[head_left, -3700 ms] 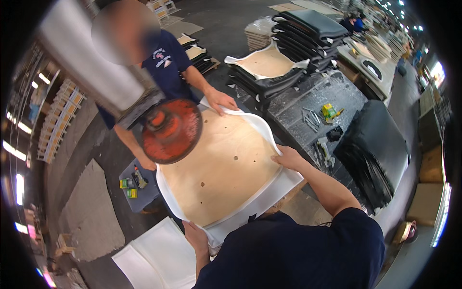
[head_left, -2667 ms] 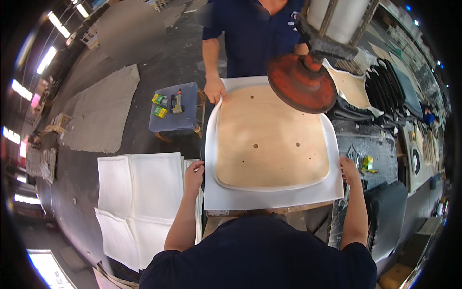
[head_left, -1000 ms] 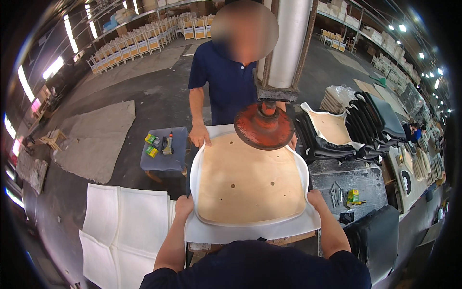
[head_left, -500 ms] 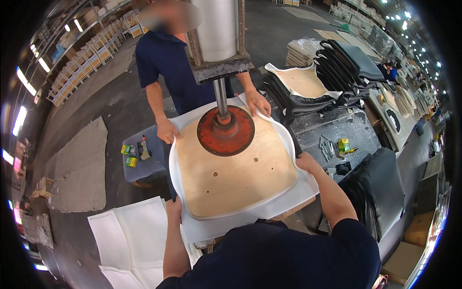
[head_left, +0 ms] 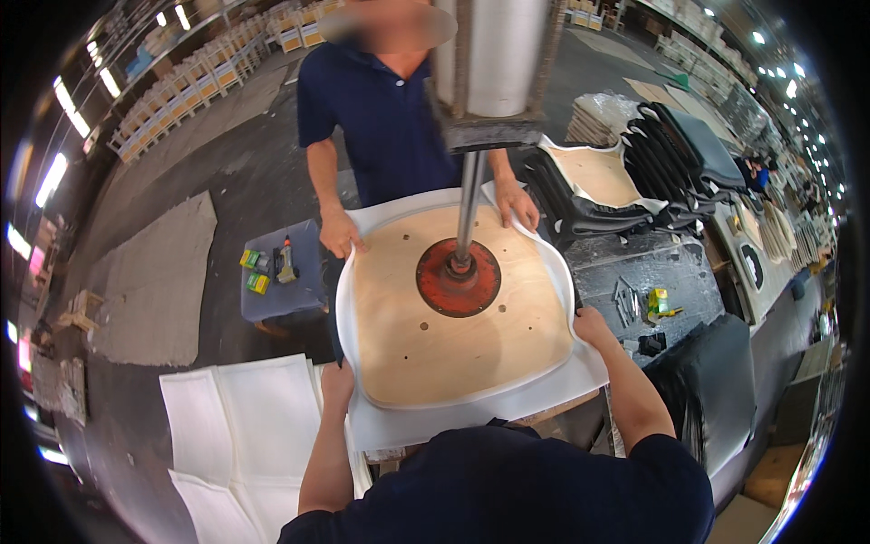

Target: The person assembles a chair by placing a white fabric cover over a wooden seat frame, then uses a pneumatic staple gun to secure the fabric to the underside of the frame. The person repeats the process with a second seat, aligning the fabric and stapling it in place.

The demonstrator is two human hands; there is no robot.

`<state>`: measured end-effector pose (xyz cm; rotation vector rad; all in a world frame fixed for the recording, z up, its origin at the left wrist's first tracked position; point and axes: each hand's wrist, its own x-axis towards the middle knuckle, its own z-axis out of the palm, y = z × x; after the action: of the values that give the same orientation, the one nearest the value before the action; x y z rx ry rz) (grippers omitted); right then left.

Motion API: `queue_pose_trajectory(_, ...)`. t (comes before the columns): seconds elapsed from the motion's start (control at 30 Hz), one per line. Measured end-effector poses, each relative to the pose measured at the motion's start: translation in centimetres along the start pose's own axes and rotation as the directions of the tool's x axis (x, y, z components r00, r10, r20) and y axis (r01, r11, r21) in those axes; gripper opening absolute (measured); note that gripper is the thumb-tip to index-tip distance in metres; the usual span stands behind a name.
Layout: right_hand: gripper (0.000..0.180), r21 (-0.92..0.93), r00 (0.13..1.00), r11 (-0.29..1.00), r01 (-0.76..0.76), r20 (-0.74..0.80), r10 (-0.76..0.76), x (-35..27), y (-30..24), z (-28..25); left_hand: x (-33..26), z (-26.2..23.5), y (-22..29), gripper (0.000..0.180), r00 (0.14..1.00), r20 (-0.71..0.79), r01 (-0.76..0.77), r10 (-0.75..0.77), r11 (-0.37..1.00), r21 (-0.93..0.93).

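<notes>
A pale plywood seat panel (head_left: 390, 281) with small holes lies on white foam padding (head_left: 362, 419) that curls up around its sides. The round red press plate (head_left: 433, 292), on a steel rod (head_left: 469, 204), sits on the middle of the wood. Black cover material shows as a dark strip along both sides of the foam. My left hand (head_left: 337, 385) is closed on this strip at the near left edge. At the right edge my right hand (head_left: 594, 328) is closed on it too, its fingertips partly hidden.
Across from me a co-worker (head_left: 381, 136) holds the far edge with both hands. Black upholstered pieces (head_left: 666, 168) are stacked at the right, beside a worktable (head_left: 598, 263) with tools. White foam sheets (head_left: 272, 408) lie at the near left. A small stool (head_left: 304, 295) carries boxes and a tool.
The rod has extended and the red plate has come down onto the wood. My view has shifted slightly. Both my hands keep their places at the edges.
</notes>
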<state>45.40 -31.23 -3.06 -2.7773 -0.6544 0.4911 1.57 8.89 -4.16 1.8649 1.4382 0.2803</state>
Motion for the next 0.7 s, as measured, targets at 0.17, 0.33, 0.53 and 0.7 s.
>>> queue_pose_trajectory(0.17, 0.036, 0.082, 1.0, 0.997, 0.009, -0.015, -0.008, -0.5, -0.3, 0.3, -0.3, -0.5, 0.2, 0.049, 1.0, 0.003, -0.009, 0.008, 0.996, 0.083)
queue_pose_trajectory(0.33, 0.035, 0.099, 1.0, 0.995, -0.006, -0.02, 0.008, -0.8, -0.2, 0.7, -0.5, -0.3, 0.4, 0.051, 0.999, -0.001, 0.037, -0.037, 0.995, 0.087)
queue_pose_trajectory(0.53, 0.04, 0.01, 0.994, 0.996, 0.084, -0.064, -0.084, -0.8, -0.2, 0.3, 0.2, 0.1, -0.2, 0.055, 0.999, -0.046, -0.017, 0.024, 0.989, 0.145)
queue_pose_trajectory(0.7, 0.05, 0.018, 0.997, 0.998, 0.061, -0.037, -0.061, -2.1, -1.5, 0.2, -0.2, 0.1, 0.5, 0.059, 0.999, -0.012, -0.037, 0.04, 0.973, 0.228)
